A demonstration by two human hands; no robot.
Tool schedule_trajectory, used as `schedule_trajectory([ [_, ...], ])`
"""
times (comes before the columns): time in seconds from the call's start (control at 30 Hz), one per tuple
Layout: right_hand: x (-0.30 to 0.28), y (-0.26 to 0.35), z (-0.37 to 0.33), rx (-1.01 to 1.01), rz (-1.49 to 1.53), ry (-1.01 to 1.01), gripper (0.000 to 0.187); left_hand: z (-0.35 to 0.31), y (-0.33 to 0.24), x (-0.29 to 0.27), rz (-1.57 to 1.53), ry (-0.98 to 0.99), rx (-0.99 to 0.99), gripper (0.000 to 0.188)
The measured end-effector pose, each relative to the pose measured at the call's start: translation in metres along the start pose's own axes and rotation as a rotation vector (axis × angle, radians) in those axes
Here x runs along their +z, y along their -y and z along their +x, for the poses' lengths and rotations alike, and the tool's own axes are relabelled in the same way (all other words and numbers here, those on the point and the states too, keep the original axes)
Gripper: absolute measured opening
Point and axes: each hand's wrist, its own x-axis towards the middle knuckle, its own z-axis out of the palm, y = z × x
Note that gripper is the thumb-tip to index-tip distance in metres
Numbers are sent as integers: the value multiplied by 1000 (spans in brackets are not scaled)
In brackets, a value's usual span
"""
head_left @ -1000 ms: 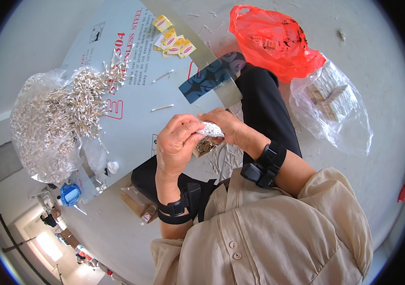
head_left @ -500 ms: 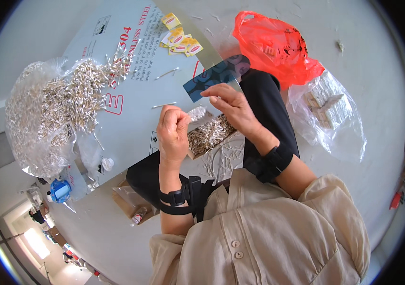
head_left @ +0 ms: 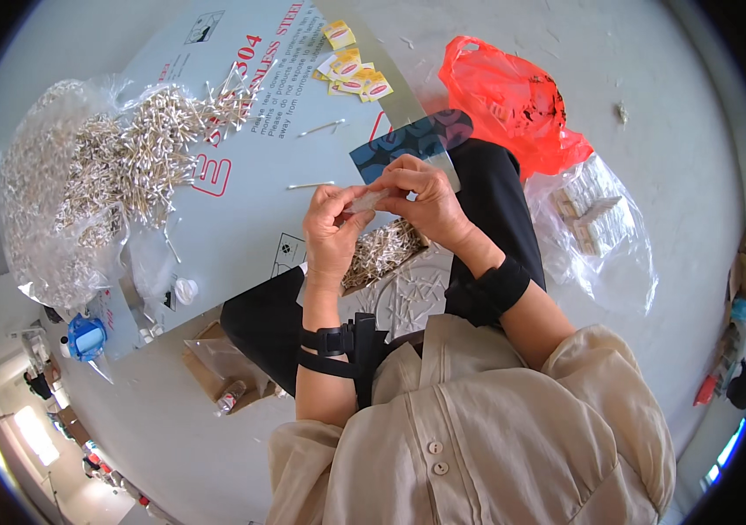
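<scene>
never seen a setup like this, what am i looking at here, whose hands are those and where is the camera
There is no robot here: these are a person's bare hands, left and right. The wide camera sits on their head, looking down, so straight edges bend. The fingers of both hands pinch a small whitish packet, perhaps plastic. Just below it, an open box holds loose cotton swabs. On the pale blue-grey tabletop, a swab pile spills from a clear bag, with yellow-and-white cards at the far edge. A red bag lies on the floor.
</scene>
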Motion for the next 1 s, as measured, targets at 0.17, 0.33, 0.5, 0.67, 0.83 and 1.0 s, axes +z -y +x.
schedule_trajectory([
  [0.17, 2, -2, 0, -80, -83, 16, 23, -1, 6, 0, 35, -15, 37, 30],
  [0.33, 7, 0, 1, 149, 59, -58, 16, 2, -3, 7, -240, -74, -340, 16],
  [0.5, 8, 12, 0, -8, -110, -70, 9, 3, -2, 4, -267, -61, -353, 11],
  [0.67, 3, 5, -6, -164, -164, -44, 8, -5, 5, 4, 78, -77, 242, 17],
  [0.83, 3, -1, -1, -229, -172, -65, 12, -2, -1, 11, 378, -164, 372, 18],
  [1.0, 7, 3, 4, -448, -375, -79, 16, 2, -11, 7, 544, -144, 421, 18],
])
